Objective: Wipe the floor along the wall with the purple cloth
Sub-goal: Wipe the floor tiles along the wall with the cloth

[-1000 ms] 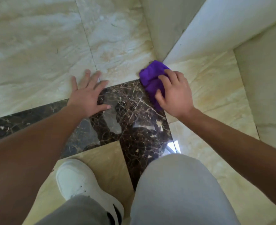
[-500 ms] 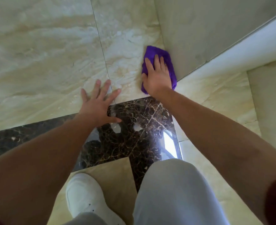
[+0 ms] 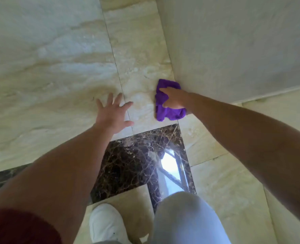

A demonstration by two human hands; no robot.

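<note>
The purple cloth (image 3: 166, 110) lies bunched on the beige marble floor (image 3: 138, 67), right against the foot of the pale wall (image 3: 233, 50). My right hand (image 3: 174, 98) presses down on top of it, fingers curled into the fabric, hiding its middle. My left hand (image 3: 113, 114) rests flat on the floor to the left of the cloth, fingers spread, holding nothing, across a tile joint.
A dark brown veined tile band (image 3: 136, 161) runs just behind the hands and reflects a bright window. My white shoe (image 3: 107, 224) and grey trouser knee (image 3: 186, 219) are at the bottom. The wall turns a corner at right, with a pale ledge (image 3: 269, 92).
My right hand has pushed the cloth farther forward along the wall, off the dark tile onto the beige floor. My left hand has shifted forward onto the beige tile too.
</note>
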